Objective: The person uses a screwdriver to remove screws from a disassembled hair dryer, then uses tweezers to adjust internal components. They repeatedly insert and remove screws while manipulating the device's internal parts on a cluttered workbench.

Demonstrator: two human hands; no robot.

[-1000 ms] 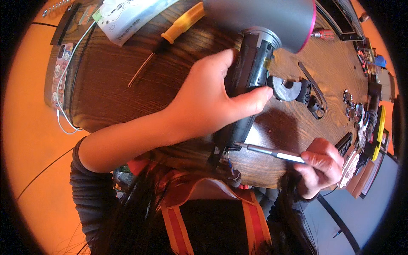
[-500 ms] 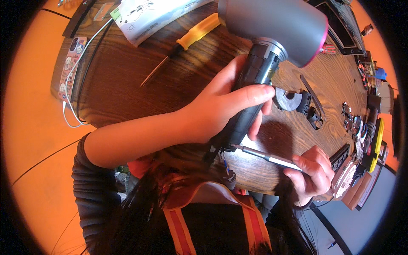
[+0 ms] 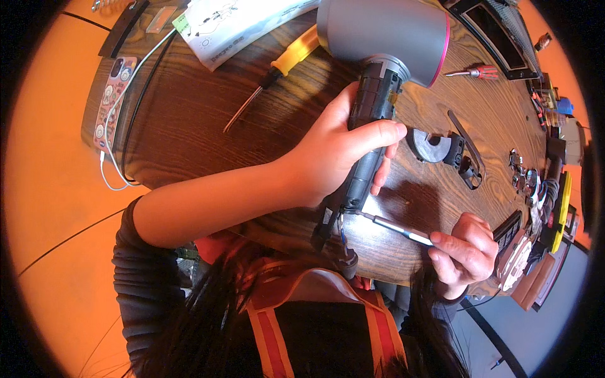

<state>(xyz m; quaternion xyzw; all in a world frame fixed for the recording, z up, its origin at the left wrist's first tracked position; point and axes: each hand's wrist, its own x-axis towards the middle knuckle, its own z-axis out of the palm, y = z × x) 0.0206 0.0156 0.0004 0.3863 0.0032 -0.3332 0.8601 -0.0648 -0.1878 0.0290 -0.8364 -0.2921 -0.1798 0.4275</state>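
Observation:
My left hand (image 3: 340, 148) is wrapped round the black, uncovered handle of a grey hair dryer (image 3: 378, 34) with a pink rim, held tilted above the table. From the handle's lower end a cable with thin exposed wires (image 3: 345, 236) hangs toward me. My right hand (image 3: 463, 255) pinches the back end of a slim silver precision screwdriver (image 3: 403, 231). Its tip meets the bottom end of the handle; the exact contact spot is too small to make out. Right of the handle, a grey ring-shaped part (image 3: 432, 146) and small black parts (image 3: 466, 167) lie on the wood.
A yellow-handled screwdriver (image 3: 277, 69) lies on the wooden table (image 3: 189, 120) at the left, near a white printed box (image 3: 227, 28). Farther left rests a patterned phone (image 3: 113, 104) with a white cable. Red-handled pliers (image 3: 482, 72) lie at the far right; tools and parts crowd the right edge.
The hair dryer has turned slightly and shifted left, so the red-handled pliers show more. The precision screwdriver's tip stays at the handle's end. The whole view has shifted a little.

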